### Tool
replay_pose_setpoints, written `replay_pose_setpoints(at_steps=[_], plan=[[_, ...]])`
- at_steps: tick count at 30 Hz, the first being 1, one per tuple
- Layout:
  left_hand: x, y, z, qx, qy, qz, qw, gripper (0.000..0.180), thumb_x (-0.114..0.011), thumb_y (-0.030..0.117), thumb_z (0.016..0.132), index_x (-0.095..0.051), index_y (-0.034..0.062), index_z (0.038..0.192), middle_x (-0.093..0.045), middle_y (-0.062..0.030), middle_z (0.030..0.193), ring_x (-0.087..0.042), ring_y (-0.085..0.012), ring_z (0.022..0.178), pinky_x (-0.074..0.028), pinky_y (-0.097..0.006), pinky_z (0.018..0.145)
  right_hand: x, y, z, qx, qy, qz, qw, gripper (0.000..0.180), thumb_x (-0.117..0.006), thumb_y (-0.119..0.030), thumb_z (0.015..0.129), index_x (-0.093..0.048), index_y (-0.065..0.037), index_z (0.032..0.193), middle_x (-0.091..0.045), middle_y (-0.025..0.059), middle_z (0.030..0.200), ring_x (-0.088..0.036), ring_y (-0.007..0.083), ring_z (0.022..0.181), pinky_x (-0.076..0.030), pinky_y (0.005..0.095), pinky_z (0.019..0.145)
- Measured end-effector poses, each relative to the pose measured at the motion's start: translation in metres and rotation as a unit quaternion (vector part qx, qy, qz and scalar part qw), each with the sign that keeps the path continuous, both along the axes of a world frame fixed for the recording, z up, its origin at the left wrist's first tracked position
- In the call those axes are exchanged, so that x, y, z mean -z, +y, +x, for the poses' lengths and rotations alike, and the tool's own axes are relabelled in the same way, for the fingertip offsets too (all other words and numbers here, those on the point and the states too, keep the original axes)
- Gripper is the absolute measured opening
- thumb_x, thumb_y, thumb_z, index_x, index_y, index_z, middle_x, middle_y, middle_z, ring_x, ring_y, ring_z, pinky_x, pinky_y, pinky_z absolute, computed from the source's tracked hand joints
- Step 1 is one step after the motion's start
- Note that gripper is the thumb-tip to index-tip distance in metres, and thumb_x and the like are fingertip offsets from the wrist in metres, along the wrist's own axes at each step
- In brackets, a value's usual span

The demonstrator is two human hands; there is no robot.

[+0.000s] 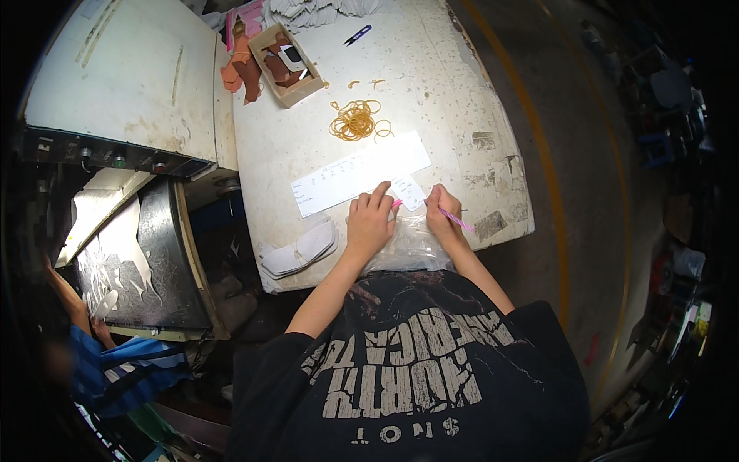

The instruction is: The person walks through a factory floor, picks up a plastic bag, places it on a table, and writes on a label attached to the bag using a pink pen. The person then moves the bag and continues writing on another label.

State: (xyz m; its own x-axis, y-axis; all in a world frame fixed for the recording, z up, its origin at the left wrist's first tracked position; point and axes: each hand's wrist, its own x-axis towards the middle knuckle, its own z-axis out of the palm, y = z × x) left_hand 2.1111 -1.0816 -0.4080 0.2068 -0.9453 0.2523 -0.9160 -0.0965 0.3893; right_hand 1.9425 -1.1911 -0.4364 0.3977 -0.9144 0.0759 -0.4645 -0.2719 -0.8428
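Head view: the left hand (370, 222) lies palm down with fingers spread, pressing flat on a clear plastic bag (408, 245) at the near edge of the worn white surface (462, 100); it grips nothing, though a bit of pink shows at its fingertips, at about 2 o'clock from the knuckles. The right hand (440, 219) is pinched closed around a thin pink pen (456, 219), whose shaft points out toward 4 o'clock. The bag sits under and between both hands, right at the surface's near rim. It looks thin, crinkled and glossy. Judged light, limp and slippery; it would likely slide or bunch unless held flat, so an edge or corner pinch seems the best hold. Whether anything is inside cannot be told. The pen looks slim, stiff and light, best held near the tip as now. At 12 o'clock from the hands, touching the fingertips, lies a long white paper sheet (360, 173) with a smaller slip at its right end. Farther at 12 o'clock is a loose heap of tan rubber bands (356, 120). At 10 o'clock, a small cardboard box (286, 65) of brown pieces. At 9 o'clock, a stack of white insole-shaped pieces (300, 250). Another person's hand (100, 329) works at a dark machine bed well apart at 8 o'clock.
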Motion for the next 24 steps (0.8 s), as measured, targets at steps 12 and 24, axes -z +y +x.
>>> replay_pose_setpoints(at_steps=[12, 24], plan=[[0.002, 0.000, 0.001, -0.001, -0.001, 0.001, 1.000, 0.022, -0.071, 0.024, 0.092, -0.067, 0.0076, 0.106, -0.059, -0.0036, 0.143, -0.059, -0.0265, 0.100, -0.045, -0.041, 0.089, -0.001, -0.001, 0.001, -0.023, -0.013, 0.037, 0.999, 0.036, -0.047, -0.024, 0.111, -0.058, 0.001, 0.087, -0.067, 0.0226, 0.074, -0.071, 0.0386, 0.071, -0.053, 0.0442, 0.063], [-0.002, 0.004, 0.004, -0.003, 0.027, -0.015, 1.000, 0.019, -0.072, 0.023, 0.092, -0.068, 0.0082, 0.104, -0.061, -0.0038, 0.142, -0.059, -0.0275, 0.099, -0.047, -0.040, 0.090, -0.014, -0.020, -0.004, 0.064, -0.183, 0.261, 0.946, 0.043, -0.048, -0.038, 0.113, -0.057, -0.005, 0.086, -0.057, 0.0013, 0.066, -0.044, 0.0086, 0.051, -0.040, 0.0298, 0.049]])
